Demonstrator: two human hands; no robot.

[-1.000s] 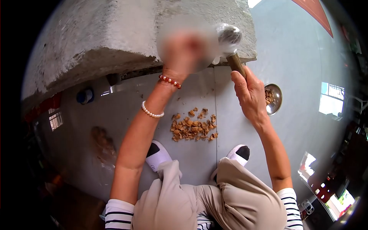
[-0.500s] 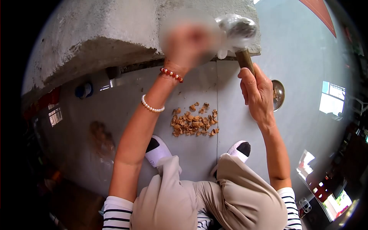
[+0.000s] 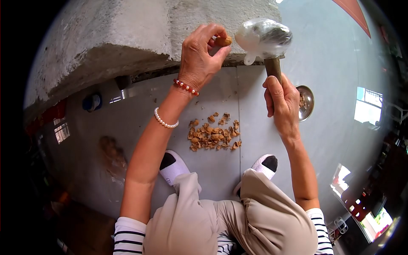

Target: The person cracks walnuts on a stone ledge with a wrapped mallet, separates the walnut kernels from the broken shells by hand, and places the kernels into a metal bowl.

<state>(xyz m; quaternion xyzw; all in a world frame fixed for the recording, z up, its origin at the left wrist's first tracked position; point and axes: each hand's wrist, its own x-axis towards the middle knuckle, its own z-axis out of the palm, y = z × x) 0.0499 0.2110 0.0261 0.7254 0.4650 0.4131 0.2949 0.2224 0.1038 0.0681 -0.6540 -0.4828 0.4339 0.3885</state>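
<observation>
My left hand (image 3: 203, 53) is closed in a pinch above the edge of a concrete block (image 3: 140, 25). Between its fingertips is a brown walnut (image 3: 228, 41), partly hidden by the fingers. My right hand (image 3: 284, 104) is wrapped round the wooden handle of a hammer (image 3: 272, 68). Clear plastic (image 3: 250, 36) covers the hammer's head, which is raised to the right of the walnut, apart from it. Broken walnut shells (image 3: 214, 135) lie in a heap on the floor between my feet and the block.
A metal bowl (image 3: 307, 103) with some brown pieces stands on the floor beyond my right hand. On the left, a clear plastic bag (image 3: 112, 155) holds brown things. My slippers (image 3: 175, 169) rest on the grey tiles (image 3: 255, 127).
The hammer has shifted slightly right and its head looks less smeared. My left hand, blurred before, now shows clearly with the walnut in its fingertips. The shell heap looks unchanged.
</observation>
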